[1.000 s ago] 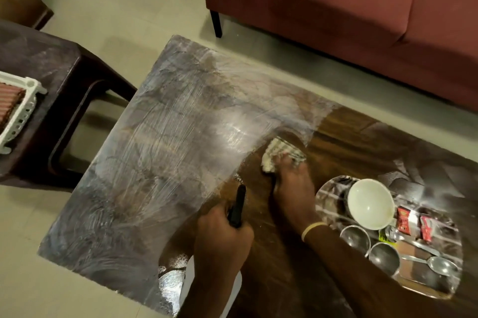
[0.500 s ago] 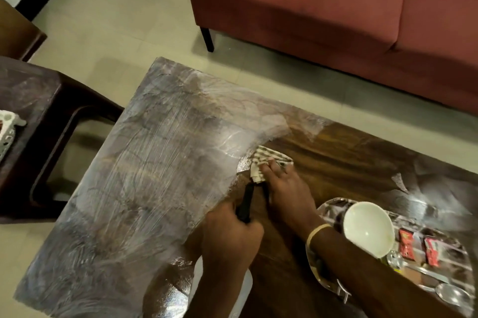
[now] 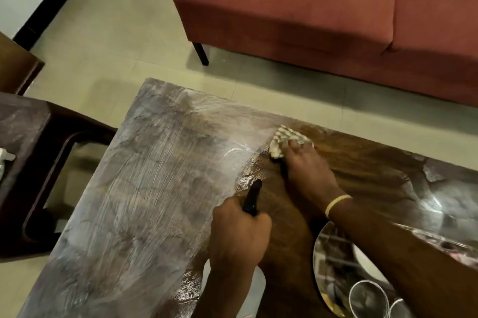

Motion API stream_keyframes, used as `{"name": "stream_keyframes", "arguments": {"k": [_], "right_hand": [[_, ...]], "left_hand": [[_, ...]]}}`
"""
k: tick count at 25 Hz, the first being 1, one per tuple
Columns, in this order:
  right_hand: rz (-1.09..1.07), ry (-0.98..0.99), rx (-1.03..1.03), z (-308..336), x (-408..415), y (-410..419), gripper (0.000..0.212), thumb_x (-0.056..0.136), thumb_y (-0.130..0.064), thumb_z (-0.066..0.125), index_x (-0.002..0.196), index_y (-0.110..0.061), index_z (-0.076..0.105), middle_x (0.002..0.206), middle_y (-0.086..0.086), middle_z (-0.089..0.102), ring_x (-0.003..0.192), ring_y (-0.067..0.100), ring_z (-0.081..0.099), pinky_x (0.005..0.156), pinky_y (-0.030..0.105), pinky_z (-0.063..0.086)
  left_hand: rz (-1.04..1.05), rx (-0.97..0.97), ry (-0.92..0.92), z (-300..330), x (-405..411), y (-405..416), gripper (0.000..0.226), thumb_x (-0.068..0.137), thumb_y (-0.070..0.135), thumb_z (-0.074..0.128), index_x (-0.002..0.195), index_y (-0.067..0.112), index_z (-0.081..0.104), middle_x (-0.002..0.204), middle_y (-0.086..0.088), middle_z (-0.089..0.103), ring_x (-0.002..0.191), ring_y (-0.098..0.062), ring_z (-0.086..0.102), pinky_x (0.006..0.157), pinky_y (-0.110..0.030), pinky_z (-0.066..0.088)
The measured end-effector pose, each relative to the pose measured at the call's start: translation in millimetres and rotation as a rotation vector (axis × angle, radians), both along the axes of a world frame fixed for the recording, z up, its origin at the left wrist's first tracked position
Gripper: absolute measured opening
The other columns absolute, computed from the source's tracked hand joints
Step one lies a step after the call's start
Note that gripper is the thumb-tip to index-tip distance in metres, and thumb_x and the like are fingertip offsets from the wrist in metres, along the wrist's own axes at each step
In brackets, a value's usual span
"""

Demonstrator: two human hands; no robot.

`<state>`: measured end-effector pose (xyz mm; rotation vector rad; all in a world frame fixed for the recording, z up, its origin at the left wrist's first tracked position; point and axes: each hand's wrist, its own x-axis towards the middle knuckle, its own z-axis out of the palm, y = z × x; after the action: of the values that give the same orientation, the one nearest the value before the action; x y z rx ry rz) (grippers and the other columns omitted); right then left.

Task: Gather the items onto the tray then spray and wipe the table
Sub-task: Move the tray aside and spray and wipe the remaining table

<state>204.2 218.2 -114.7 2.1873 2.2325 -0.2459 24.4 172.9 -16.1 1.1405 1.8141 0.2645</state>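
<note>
My right hand (image 3: 306, 170) presses a checked cloth (image 3: 280, 141) flat on the wooden table (image 3: 155, 201), near its far edge. My left hand (image 3: 239, 237) grips a spray bottle, whose black nozzle (image 3: 253, 197) points away over the table and whose white body (image 3: 260, 282) shows below my wrist. The table's left part is covered in whitish streaks; the strip around the cloth is dark and wet. A shiny steel tray (image 3: 323, 247) lies at the lower right, partly under my right forearm, holding a white bowl (image 3: 367, 263) and small steel cups (image 3: 367, 299).
A red sofa (image 3: 323, 12) stands beyond the table, its black leg (image 3: 201, 53) on the tiled floor. A dark side table (image 3: 28, 152) sits close to the left edge, with a white object (image 3: 4, 154) on it.
My right hand has slid the cloth further away toward the table's far edge. The view has shifted, so the tray now sits lower right and mostly cut off. The left hand keeps the bottle.
</note>
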Motion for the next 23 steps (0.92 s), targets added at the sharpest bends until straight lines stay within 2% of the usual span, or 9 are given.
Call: {"name": "stream_keyframes", "arguments": {"k": [3,5,10,13,16,18,20,22,23], "right_hand": [[-0.303,0.009,0.033,-3.9,51.9,29.8,0.040,0.088,-0.003,0.049,0.128,-0.006,0.053,0.113,0.022,0.064,0.103,0.040,0.058,0.081,0.046,0.054],[-0.450,0.064,0.051,-2.0,41.3,15.6,0.040,0.087,-0.002,0.046,0.126,-0.005,0.055,0.115,0.021,0.064,0.102,0.038,0.060,0.087,0.047,0.054],[0.203,0.175,0.022,14.8,-33.6,4.4,0.053,0.089,-0.010,0.063,0.138,-0.017,0.045,0.132,0.011,0.058,0.112,0.028,0.059,0.081,0.039,0.056],[-0.040,0.129,0.059,13.5,1.4,60.5,0.039,0.088,-0.004,0.062,0.125,-0.017,0.060,0.110,0.016,0.070,0.092,0.030,0.066,0.076,0.037,0.055],[-0.302,0.143,0.096,3.7,-0.6,60.3,0.044,0.089,0.001,0.055,0.131,-0.012,0.056,0.119,0.016,0.066,0.102,0.034,0.058,0.086,0.041,0.051],[-0.203,0.208,0.048,8.0,-40.7,23.5,0.046,0.088,0.000,0.061,0.132,-0.011,0.054,0.119,0.015,0.064,0.097,0.029,0.061,0.078,0.036,0.054],[0.091,0.209,-0.043,16.0,-70.6,-22.1,0.060,0.081,-0.009,0.073,0.136,-0.014,0.051,0.130,0.012,0.061,0.102,0.029,0.062,0.073,0.034,0.056],[0.292,0.153,-0.101,26.2,-62.3,-34.7,0.067,0.081,-0.020,0.075,0.141,-0.021,0.047,0.141,0.007,0.054,0.112,0.030,0.060,0.078,0.040,0.057],[0.250,0.156,-0.112,30.8,-48.8,-23.2,0.061,0.085,-0.021,0.071,0.141,-0.023,0.047,0.140,0.007,0.055,0.113,0.029,0.059,0.084,0.041,0.056]], "left_hand": [[0.003,0.002,0.011,-0.2,-1.3,13.6,0.014,0.078,0.010,0.060,0.065,0.016,0.056,0.060,-0.003,0.056,0.047,-0.015,0.050,0.046,-0.025,0.037],[-0.027,0.005,0.035,0.4,-6.1,20.1,0.018,0.081,0.010,0.059,0.065,0.017,0.054,0.058,0.000,0.053,0.044,-0.010,0.046,0.045,-0.023,0.035],[-0.004,0.072,0.038,2.3,-17.7,35.1,0.016,0.085,0.017,0.061,0.070,0.021,0.056,0.068,-0.003,0.059,0.056,-0.016,0.055,0.053,-0.030,0.044],[0.034,0.049,0.042,-4.3,-26.4,48.2,0.011,0.084,0.025,0.065,0.073,0.022,0.062,0.068,-0.002,0.065,0.056,-0.017,0.061,0.052,-0.031,0.049],[0.010,0.062,0.042,-7.2,-37.1,51.6,0.007,0.083,0.029,0.068,0.081,0.022,0.065,0.072,0.000,0.066,0.063,-0.016,0.065,0.059,-0.034,0.057],[-0.022,0.086,0.034,-4.7,-43.7,54.9,0.007,0.084,0.026,0.068,0.082,0.021,0.064,0.074,0.000,0.064,0.067,-0.015,0.063,0.061,-0.032,0.053],[-0.030,0.095,0.003,-3.1,-51.1,61.3,0.008,0.087,0.024,0.066,0.079,0.020,0.064,0.071,0.000,0.063,0.065,-0.017,0.062,0.058,-0.032,0.050],[-0.029,0.083,-0.010,0.1,-57.3,68.4,0.015,0.088,0.023,0.064,0.074,0.019,0.064,0.066,-0.002,0.063,0.061,-0.018,0.062,0.053,-0.032,0.049],[-0.028,0.067,-0.011,0.8,-60.2,72.2,0.016,0.088,0.021,0.064,0.072,0.018,0.063,0.066,-0.004,0.063,0.060,-0.019,0.063,0.053,-0.032,0.050]]}}
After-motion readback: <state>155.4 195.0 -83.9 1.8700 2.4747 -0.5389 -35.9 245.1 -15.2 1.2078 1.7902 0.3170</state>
